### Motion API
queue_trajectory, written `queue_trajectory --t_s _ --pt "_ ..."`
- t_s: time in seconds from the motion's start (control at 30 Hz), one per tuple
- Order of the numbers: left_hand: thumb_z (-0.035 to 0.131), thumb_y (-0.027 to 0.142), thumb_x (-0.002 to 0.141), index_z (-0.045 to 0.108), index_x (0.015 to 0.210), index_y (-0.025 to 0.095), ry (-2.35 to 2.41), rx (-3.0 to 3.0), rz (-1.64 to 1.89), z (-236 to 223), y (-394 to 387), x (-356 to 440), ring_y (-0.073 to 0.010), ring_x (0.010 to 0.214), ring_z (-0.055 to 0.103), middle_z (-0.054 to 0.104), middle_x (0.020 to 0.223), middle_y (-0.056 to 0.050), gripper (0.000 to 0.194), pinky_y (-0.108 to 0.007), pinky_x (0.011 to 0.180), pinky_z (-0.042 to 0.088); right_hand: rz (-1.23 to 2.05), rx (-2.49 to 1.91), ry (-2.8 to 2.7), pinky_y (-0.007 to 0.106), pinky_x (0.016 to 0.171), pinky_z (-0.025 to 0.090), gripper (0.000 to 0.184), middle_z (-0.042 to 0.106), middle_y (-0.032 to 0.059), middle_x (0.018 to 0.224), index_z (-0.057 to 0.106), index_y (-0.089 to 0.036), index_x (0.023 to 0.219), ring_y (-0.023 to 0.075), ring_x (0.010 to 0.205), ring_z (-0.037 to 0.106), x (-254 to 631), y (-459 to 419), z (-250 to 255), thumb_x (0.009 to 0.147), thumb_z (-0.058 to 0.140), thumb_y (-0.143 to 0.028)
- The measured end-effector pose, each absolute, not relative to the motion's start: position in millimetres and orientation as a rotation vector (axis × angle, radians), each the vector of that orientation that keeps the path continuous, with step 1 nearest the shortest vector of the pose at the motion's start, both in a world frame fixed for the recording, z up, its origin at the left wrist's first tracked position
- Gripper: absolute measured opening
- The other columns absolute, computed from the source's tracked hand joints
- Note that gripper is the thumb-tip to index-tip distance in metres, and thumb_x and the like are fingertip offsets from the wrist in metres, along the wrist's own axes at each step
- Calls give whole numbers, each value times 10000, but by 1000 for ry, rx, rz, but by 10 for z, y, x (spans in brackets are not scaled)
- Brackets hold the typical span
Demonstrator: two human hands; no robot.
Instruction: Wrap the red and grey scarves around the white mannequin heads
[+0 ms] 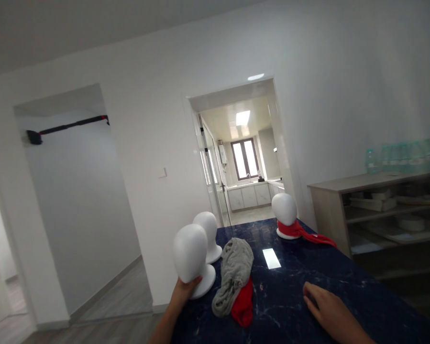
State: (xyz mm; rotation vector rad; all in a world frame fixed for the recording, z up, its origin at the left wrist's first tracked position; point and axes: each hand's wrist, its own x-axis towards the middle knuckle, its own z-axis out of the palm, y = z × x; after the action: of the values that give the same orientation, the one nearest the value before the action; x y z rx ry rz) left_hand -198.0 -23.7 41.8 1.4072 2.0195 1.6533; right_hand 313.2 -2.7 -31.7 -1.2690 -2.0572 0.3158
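- So the left hand (188, 283) is curled around the neck of the front white head (190, 253), lower centre of the frame. Fingers look wrapped, but the palm side is hidden, so can't tell how hard it's squeezing.
- Probably held down there because the neck is the narrow bit, and a grip low near the base likely keeps the head from tipping.
- The right hand (324, 306), lower right, is loosely bent with nothing showing in it. Can't tell if it's touching the tabletop.
- Just right of the front head there's a bunched grey cloth (236, 260), with a red cloth (243, 306) poking out from under it. Seems parked there to be within reach of both hands.
- Second white head (205, 229) stands upright right behind the first. Third white head (284, 209), right of centre, wears a red scarf (290, 230) around its neck, tail trailing toward the table's right edge.
- Edges: the left pair sits close to the left side of the dark table (293, 286). Most of the elbow room is bare tabletop between the cloths and the right hand.
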Motion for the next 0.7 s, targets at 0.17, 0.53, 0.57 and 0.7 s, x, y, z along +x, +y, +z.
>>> queue_trajectory --t_s 0.17,0.53,0.57,0.7 --pt "908 523 634 699 1241 182 1999 1386 1655 277 -191 -2057 -417 1296 667 782 1251 -149 727 -508 1103 542 312 -1271 -2077 334 762 429 161 755 18 933 610 -276 929 225 839 727 3139 -18 -329 1009 470 -291" --pt "864 502 638 713 1185 193 2057 1418 1594 332 -219 -1995 -425 1281 679 812 1151 -131 646 -491 1049 579 290 -1300 -2069 337 766 407 163 742 29 931 593 -256 929 217 853 712 3100 -105 -227 1010 452 -256" --pt "864 495 639 720 1175 202 2077 1423 1583 369 -250 -1951 -427 1260 691 820 1115 -120 628 -494 1027 591 285 -1301 -2069 335 763 403 160 741 27 926 593 -257 926 216 851 711 3100 -106 -225 1008 456 -252" --pt "847 481 605 737 1107 217 2047 1426 1585 440 -295 -1854 -438 1181 726 831 1028 -104 578 -505 1001 604 265 -1301 -2063 325 745 394 144 737 13 911 593 -261 929 209 827 707 3099 -100 -228 1004 471 -249"
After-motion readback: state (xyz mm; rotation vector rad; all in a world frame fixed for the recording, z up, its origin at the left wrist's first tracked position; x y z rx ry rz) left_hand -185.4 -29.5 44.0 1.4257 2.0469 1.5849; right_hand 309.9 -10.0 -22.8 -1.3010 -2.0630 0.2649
